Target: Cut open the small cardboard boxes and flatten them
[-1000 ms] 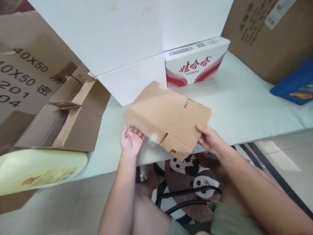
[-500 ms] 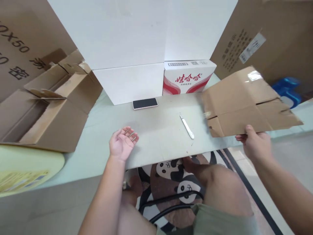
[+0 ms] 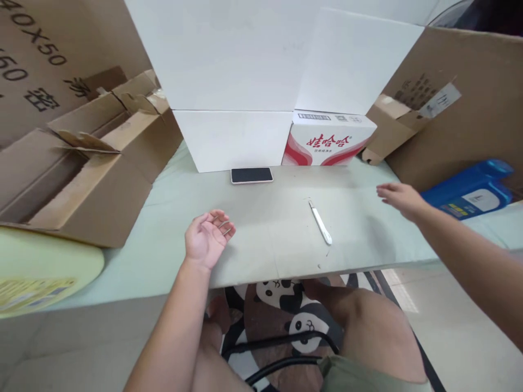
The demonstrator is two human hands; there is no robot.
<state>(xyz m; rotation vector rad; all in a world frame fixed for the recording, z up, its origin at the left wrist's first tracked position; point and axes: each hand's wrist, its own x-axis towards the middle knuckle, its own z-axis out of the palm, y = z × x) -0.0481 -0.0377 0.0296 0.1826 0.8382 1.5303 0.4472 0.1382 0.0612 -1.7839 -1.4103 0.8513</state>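
My left hand (image 3: 209, 239) rests palm up over the front of the table, fingers loosely curled apart, with nothing in it. My right hand (image 3: 399, 198) hovers above the right side of the table, fingers stretched out and holding nothing. Between the two lies a slim white-handled craft knife (image 3: 321, 224). A cardboard piece (image 3: 390, 128) leans at the back right, partly behind the red and white carton (image 3: 329, 140). Closest to my right forearm is a blue bottle (image 3: 466, 196) with a white label, partly covered by the arm.
A dark-screened phone (image 3: 251, 175) lies before the white boxes (image 3: 237, 139). Open cardboard boxes (image 3: 118, 185) and a pale yellow container (image 3: 49, 261) stand on the left. A large brown carton (image 3: 486, 103) borders the right. The table's front edge runs above my knees.
My right hand has let go of the cardboard piece, which moved from the right front to the back right. The blue bottle is now more exposed. My left hand keeps its pose.
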